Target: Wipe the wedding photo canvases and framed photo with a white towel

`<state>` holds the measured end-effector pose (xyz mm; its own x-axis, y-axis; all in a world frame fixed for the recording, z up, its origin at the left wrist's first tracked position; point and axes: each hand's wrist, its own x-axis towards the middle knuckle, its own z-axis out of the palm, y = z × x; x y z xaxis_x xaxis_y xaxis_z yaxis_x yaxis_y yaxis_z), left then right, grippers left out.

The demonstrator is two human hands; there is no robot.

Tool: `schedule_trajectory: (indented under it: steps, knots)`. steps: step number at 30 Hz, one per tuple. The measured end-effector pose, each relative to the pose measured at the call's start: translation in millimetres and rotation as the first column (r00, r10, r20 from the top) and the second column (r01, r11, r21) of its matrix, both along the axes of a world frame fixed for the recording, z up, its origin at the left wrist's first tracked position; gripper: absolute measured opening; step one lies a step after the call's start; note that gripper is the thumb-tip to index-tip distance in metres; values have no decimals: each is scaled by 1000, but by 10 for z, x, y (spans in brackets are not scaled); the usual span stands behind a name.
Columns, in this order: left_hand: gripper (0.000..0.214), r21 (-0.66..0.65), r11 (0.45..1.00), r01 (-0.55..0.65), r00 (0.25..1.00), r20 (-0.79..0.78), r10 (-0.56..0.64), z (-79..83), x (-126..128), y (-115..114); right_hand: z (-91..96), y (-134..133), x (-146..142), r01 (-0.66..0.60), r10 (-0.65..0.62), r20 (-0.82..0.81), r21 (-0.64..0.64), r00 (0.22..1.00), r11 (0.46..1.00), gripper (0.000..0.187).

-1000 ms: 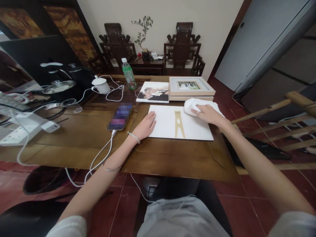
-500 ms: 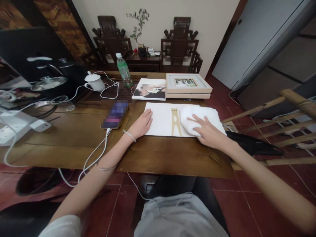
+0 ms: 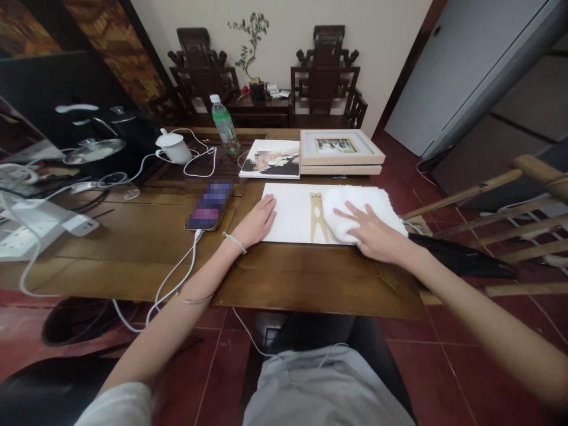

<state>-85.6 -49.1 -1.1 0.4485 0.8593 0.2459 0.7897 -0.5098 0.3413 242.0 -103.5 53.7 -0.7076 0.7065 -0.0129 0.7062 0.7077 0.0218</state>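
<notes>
A white rectangular board (image 3: 290,222) lies flat on the wooden table in front of me. On it is a tan, long-legged figure with an eared head (image 3: 316,216); I cannot tell whether it is printed or a separate piece. My left hand (image 3: 257,222) rests on the board's left end, fingers stretched out flat. A fluffy white cloth (image 3: 377,204) covers the board's right part, its near-left edge beside the figure. My right hand (image 3: 370,232) presses down on this cloth, palm down, fingers spread.
Behind the board are a photo print (image 3: 273,160) and stacked picture frames (image 3: 341,160). To the left stand a green-labelled bottle (image 3: 226,127), a lidded white cup (image 3: 173,147), a charging phone (image 3: 209,206) and a power strip (image 3: 44,228) with loose cables. A wooden chair (image 3: 479,195) is at right.
The cloth and my right hand have slid slightly left, so the cloth sits closer to the tan figure. My left hand stays on the board. The view has shifted a little.
</notes>
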Motion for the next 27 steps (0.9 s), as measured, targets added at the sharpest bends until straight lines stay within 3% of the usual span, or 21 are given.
schedule_trajectory:
  steps: [4, 7, 16, 19, 23, 27]
  knots:
    - [47, 4, 1000, 6, 1000, 10, -6, -8, 8, -1, 49, -468, 61, -61, 60, -31, -37, 998, 997, 42]
    - [46, 12, 1000, 9, 1000, 15, -9, -7, 6, -4, 66, -441, 77, -70, 66, -67, -58, 996, 996, 45]
    - [46, -4, 1000, 5, 1000, -3, -5, 18, -12, -8, -3, 787, -57, 59, -58, -136, 9, 989, 998, 48]
    - [47, -8, 1000, 8, 1000, -4, -8, 21, -19, -9, 35, 995, -74, 80, -75, -146, 30, 986, 996, 43]
    - [47, -1, 1000, 6, 1000, -1, -6, 8, -22, -3, 73, 871, -51, 71, -67, -154, 19, 986, 997, 42]
    - [46, 5, 1000, 8, 1000, 7, -8, 3, -11, 1, 81, 394, 51, 65, -66, -151, -14, 986, 998, 42]
